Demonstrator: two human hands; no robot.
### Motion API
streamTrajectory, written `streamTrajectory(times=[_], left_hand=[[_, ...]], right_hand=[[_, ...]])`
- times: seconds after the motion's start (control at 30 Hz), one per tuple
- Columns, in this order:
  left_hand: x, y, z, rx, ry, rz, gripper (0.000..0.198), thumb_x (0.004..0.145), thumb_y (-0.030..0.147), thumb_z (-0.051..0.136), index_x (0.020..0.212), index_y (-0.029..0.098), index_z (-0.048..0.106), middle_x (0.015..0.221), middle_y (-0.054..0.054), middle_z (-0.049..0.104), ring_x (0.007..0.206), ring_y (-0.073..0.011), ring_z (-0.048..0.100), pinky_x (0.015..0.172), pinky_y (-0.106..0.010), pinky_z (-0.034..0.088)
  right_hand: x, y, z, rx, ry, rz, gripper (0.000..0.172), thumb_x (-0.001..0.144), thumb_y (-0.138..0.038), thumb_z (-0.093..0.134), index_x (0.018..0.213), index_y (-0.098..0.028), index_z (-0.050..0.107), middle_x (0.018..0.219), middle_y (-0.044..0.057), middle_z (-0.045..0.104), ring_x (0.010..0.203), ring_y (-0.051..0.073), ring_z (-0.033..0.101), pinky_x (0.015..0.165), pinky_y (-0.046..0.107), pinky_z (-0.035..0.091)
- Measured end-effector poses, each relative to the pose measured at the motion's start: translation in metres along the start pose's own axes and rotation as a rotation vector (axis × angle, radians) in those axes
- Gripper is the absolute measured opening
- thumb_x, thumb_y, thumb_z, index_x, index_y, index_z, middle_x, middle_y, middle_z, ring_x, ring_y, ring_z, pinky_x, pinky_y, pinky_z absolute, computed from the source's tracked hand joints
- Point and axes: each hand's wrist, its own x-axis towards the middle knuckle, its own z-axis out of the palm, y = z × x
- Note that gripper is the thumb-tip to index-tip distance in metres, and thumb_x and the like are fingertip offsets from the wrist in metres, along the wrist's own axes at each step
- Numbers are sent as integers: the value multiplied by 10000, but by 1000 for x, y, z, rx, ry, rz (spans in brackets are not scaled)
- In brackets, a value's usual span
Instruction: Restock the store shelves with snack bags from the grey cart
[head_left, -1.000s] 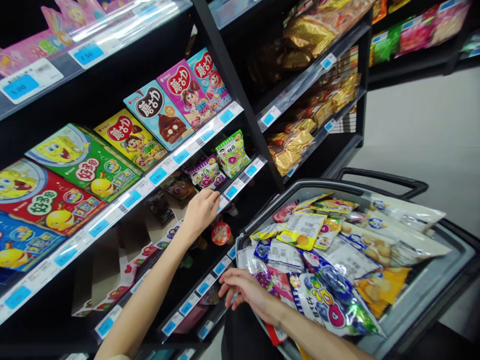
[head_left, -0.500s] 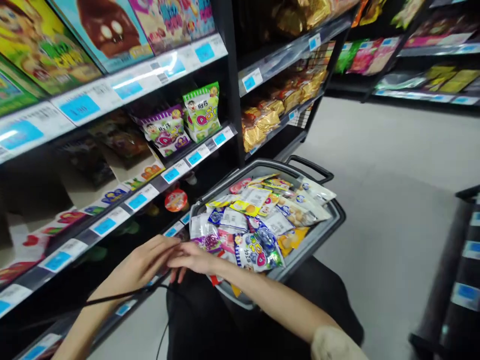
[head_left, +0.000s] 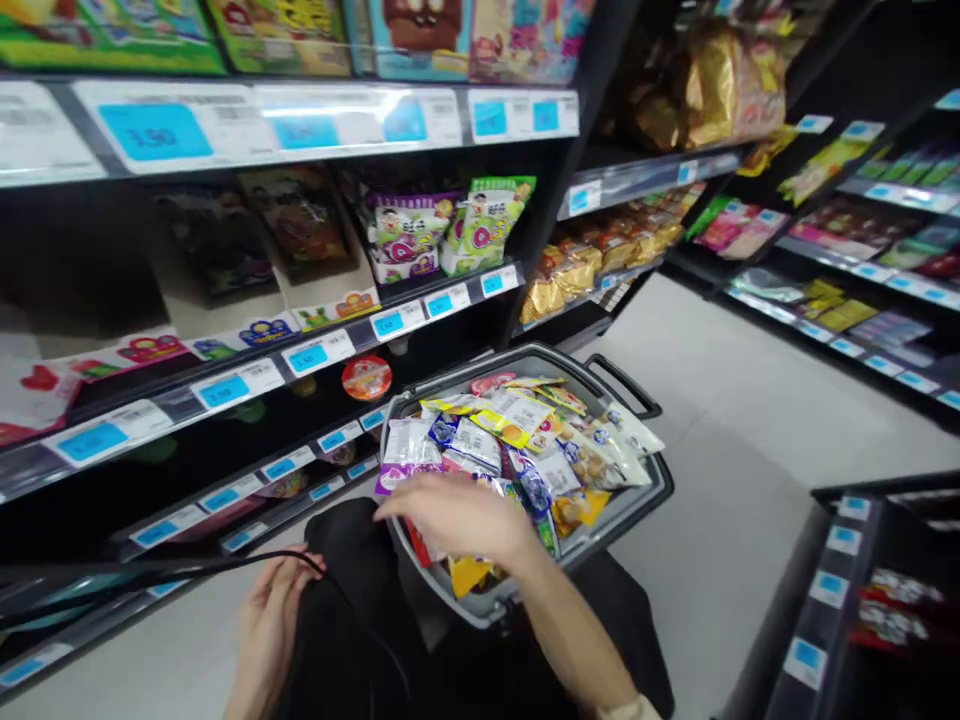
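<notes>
My right hand (head_left: 461,515) is over the near left part of a grey shopping basket (head_left: 660,490), back of the hand up. It is smeared by motion and its fingers are mostly hidden, so whether it grips a packet cannot be told. Small snack packets fill the basket, among them a yellow-edged packet (head_left: 514,415), a purple grape packet (head_left: 409,455) and an orange packet (head_left: 581,510). My left hand (head_left: 281,600) rests against my left knee, fingers loosely bent with nothing seen in them. A black cable (head_left: 247,560) passes across its fingers.
Shelves with blue price tags (head_left: 319,355) run along the left. They carry green gummy bags (head_left: 487,225), purple gummy bags (head_left: 409,235) and a red-lidded cup (head_left: 367,378). Gold-wrapped packs (head_left: 577,270) lie farther right. A low black rack (head_left: 832,580) stands at the right.
My hands have parted: the left has dropped down to the knee, and the right has moved right over the basket. The camera view has turned, and the front gummy packet is now largely covered.
</notes>
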Motion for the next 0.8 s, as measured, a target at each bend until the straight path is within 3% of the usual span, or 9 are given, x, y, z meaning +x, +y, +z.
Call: streamTrajectory(times=[0.1, 0.13, 0.23, 0.3, 0.4, 0.53, 0.63, 0.7, 0.8], left_hand=[[3, -7, 3, -94, -6, -5, 573, 614, 551, 909, 987, 159, 720, 786, -35, 721, 760, -170, 679, 767, -267, 595], [5, -7, 4, -112, -11, 12, 556, 634, 544, 900, 988, 156, 719, 776, -34, 713, 744, -166, 667, 763, -271, 588], [12, -2, 8, -154, -12, 64, 520, 666, 542, 883, 970, 153, 720, 756, -38, 696, 731, -166, 648, 741, -270, 562], [16, 2, 13, -178, -9, 83, 519, 658, 553, 884, 945, 151, 725, 725, -38, 681, 709, -163, 630, 701, -262, 539], [18, 6, 22, -216, -24, 75, 540, 607, 588, 896, 872, 148, 731, 667, -38, 662, 650, -159, 601, 643, -266, 506], [18, 6, 30, -223, -79, 66, 541, 618, 606, 891, 868, 151, 740, 666, -41, 671, 651, -165, 605, 656, -277, 500], [20, 5, 30, -165, -92, 96, 561, 641, 640, 866, 880, 148, 744, 674, -48, 678, 661, -176, 612, 668, -289, 503], [24, 4, 28, -117, -79, 124, 563, 658, 655, 847, 879, 147, 743, 680, -52, 682, 661, -183, 616, 668, -297, 505], [28, 7, 24, -80, -66, 145, 558, 668, 653, 838, 886, 150, 733, 688, -52, 686, 673, -186, 619, 668, -293, 507]], right_hand=[[-45, 40, -37, -112, 461, 224, 692, 738, 60, 445, 1316, -253, 664, 1384, 56, 663, 1311, 213, 595, 1151, 425, 456], [-61, 59, -42, -186, 525, 287, 698, 717, 53, 457, 1307, -252, 670, 1425, 75, 630, 1355, 240, 558, 1180, 481, 422], [-102, 124, -34, -313, 436, 613, 650, 668, -48, 633, 1306, -161, 684, 1475, 197, 568, 1405, 387, 503, 1163, 578, 417], [-122, 162, -19, -280, 251, 795, 812, 568, -71, 717, 1375, -132, 655, 1462, 240, 569, 1395, 430, 516, 1169, 572, 415], [-138, 194, -5, -234, 263, 682, 703, 688, -260, 722, 1386, -196, 670, 1543, 189, 514, 1462, 376, 465, 1216, 520, 371], [-130, 197, -7, -216, 398, 559, 444, 854, -448, 551, 1125, -197, 798, 1399, 184, 646, 1356, 364, 576, 1161, 539, 422], [-116, 183, -14, -288, 555, 594, 460, 952, -437, 388, 987, -196, 779, 1070, 181, 770, 1010, 335, 740, 895, 478, 559], [-109, 169, -19, -432, 744, 672, 472, 984, -461, 353, 875, -199, 730, 843, 159, 760, 748, 322, 725, 682, 415, 519], [-100, 142, -28, -557, 930, 689, 475, 980, -536, 419, 787, -200, 693, 683, 127, 709, 585, 273, 647, 579, 346, 396]])
